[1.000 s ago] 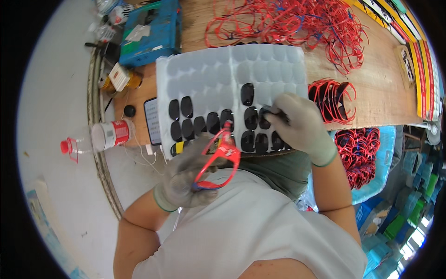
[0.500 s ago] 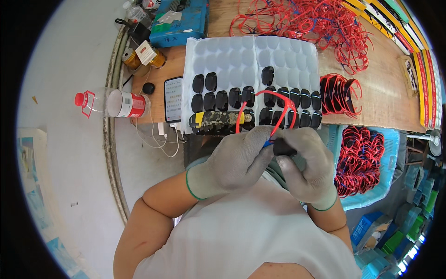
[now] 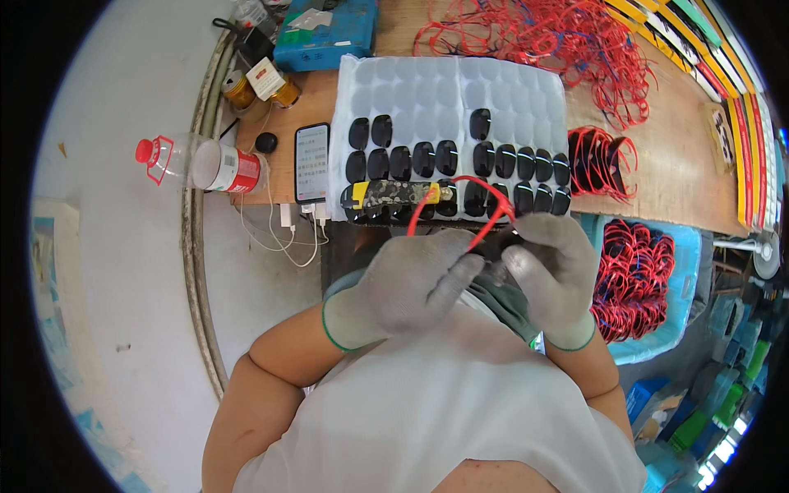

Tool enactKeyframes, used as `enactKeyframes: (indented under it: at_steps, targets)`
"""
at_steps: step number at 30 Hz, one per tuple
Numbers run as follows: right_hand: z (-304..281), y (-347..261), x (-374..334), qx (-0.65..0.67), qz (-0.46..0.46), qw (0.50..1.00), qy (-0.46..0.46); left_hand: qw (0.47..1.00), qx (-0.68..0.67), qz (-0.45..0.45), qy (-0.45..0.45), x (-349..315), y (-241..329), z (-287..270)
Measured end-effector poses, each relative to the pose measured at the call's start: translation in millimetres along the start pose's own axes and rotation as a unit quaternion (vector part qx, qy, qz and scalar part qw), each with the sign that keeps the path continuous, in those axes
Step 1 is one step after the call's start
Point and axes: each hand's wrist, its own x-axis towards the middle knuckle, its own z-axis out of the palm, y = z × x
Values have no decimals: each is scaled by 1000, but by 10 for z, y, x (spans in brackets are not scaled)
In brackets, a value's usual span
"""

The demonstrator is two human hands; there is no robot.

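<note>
My gloved left hand (image 3: 417, 278) is closed around a red eyeglass frame (image 3: 500, 212), whose temples stick up toward the tray. Beside it, my gloved right hand (image 3: 552, 275) pinches a dark lens (image 3: 494, 245) against the frame's right side; the fingers partly hide the lens. Just beyond both hands lies a pale moulded tray (image 3: 518, 89) with rounded hollows. Rows of dark lenses (image 3: 400, 163) fill its nearer part. Across the tray's near left rests a tool with a camouflage and yellow handle (image 3: 393, 194).
A red tangle of frames (image 3: 534, 37) covers the back right. Right of the tray stands a row of lensed glasses (image 3: 602, 164); a blue crate (image 3: 689, 283) below holds more. A phone (image 3: 311, 163), plastic bottle (image 3: 222, 167) and blue case (image 3: 329, 41) are left.
The frame has tilted and sunk slightly in my hands, and the lens now sits closer against it, more covered by my right fingers. The view has shifted a little.
</note>
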Motion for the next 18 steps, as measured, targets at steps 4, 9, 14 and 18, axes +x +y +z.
enactKeyframes:
  at_steps: [4,9,14,18]
  targets:
    - [75,34,147,39,49,998,32,1000,20,-16,17,-20,74,-67]
    - [7,93,237,234,196,949,-80,995,-102,-4,-18,-4,3,-90]
    - [-8,112,244,214,192,957,-26,989,-132,-68,13,-32,-31,-2]
    - [-54,-173,202,-31,39,999,-14,990,125,-17,70,-96,-58,-172]
